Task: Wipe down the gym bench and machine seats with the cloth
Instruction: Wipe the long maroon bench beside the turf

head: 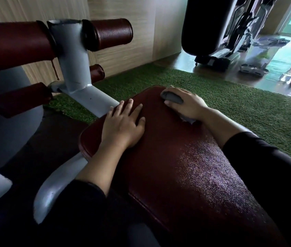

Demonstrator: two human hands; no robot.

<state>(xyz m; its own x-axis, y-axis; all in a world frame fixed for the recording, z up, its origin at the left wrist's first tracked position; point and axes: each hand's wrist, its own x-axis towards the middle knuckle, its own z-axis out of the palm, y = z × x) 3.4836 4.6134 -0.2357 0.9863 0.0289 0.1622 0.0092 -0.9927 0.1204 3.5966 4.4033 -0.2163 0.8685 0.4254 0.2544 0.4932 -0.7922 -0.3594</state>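
Observation:
A dark red padded bench (176, 157) runs from the lower right toward the middle of the view. My left hand (124, 123) lies flat on its far left part with fingers straight and spread. My right hand (185, 102) is at the bench's far end, its fingers curled round a grey cloth (173, 97) that is pressed against the pad. A bit of the cloth sticks out under the heel of that hand. Both arms wear black sleeves.
A grey metal frame (73, 65) with dark red roller pads (110, 34) stands to the left of the bench. Green artificial turf (230, 104) covers the floor around it. A black padded machine (205, 24) stands at the back right before a wood-panelled wall.

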